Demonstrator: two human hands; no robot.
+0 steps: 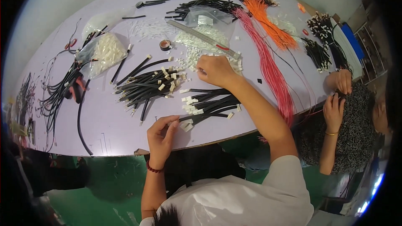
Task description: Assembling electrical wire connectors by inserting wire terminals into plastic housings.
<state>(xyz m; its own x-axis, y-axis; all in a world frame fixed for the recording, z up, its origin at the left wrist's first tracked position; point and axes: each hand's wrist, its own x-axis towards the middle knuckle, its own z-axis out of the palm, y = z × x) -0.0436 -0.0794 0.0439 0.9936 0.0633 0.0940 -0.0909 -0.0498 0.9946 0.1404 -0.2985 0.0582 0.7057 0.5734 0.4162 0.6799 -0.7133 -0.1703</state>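
Observation:
My left hand point(162, 133) pinches the end of a black cable point(197, 117) near the front edge of the pale purple table point(104, 125); the cable belongs to a bundle of black cables with white connectors point(209, 104). My right hand point(214, 70) reaches farther out, its fingers closed over the loose pile of small white connectors point(190, 56); whether it grips one is hidden. A second heap of black cables with white connectors point(146, 83) lies to the left of both hands.
A metal ruler point(205, 37), a tape roll point(165, 44), clear bags of white parts point(104, 50), pink wires point(268, 67) and orange wires point(268, 25) lie on the table. Another person's hands point(339, 96) work at the right edge. Black cables point(63, 88) trail at left.

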